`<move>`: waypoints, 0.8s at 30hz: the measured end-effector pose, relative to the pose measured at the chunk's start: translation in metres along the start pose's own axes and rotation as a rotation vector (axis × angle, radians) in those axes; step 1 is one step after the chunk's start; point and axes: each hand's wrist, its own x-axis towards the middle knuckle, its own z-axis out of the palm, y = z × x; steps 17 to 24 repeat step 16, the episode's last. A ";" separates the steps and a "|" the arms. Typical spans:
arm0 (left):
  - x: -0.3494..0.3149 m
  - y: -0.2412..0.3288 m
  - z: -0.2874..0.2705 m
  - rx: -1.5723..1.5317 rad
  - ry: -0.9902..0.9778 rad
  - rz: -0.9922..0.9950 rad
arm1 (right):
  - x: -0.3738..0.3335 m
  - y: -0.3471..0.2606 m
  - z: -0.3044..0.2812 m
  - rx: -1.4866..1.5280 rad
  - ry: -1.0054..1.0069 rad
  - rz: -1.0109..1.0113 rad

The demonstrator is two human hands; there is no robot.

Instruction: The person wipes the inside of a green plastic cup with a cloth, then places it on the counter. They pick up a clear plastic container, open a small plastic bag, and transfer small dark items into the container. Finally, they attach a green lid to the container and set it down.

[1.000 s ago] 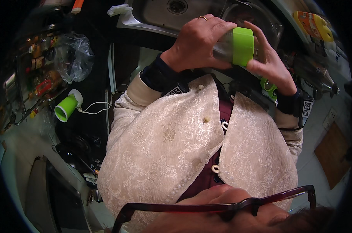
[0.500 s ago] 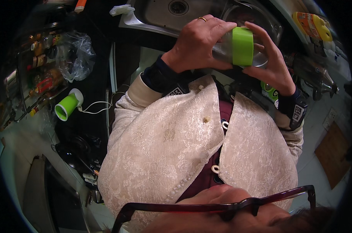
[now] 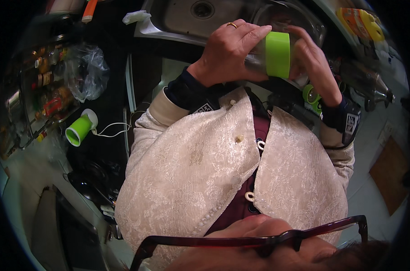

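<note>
A clear round container with a wide bright green band (image 3: 278,55) lies sideways in the air in front of the sink's near edge. My left hand (image 3: 227,54) is wrapped around its clear left end, thumb and fingers pressed to the wall by the band. My right hand (image 3: 317,63) is curled at its right end, slightly blurred, with the fingers bent close against it. I cannot tell whether some fingertips reach inside. My hands hide much of the container's clear parts.
Behind my hands is a steel sink (image 3: 180,20). At left are a green-and-white corded device (image 3: 80,128), a plastic bag (image 3: 87,72) and a rack of bottles (image 3: 44,79). A yellow bottle (image 3: 361,23), a dark glass bottle (image 3: 367,81) and a green round part (image 3: 311,95) are at right.
My right hand's fingers have drawn together and bent in at the container's right end, where they were spread around it before. My left hand keeps its hold; the container has shifted slightly left.
</note>
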 end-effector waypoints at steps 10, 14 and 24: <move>0.003 -0.001 -0.001 0.003 -0.006 -0.010 | 0.003 0.013 0.019 -0.251 0.184 -0.391; 0.004 -0.002 0.000 -0.061 -0.001 -0.041 | -0.002 0.009 0.003 0.023 0.106 0.001; 0.002 -0.005 -0.001 -0.103 -0.014 -0.071 | 0.001 0.014 0.017 -0.197 0.273 -0.418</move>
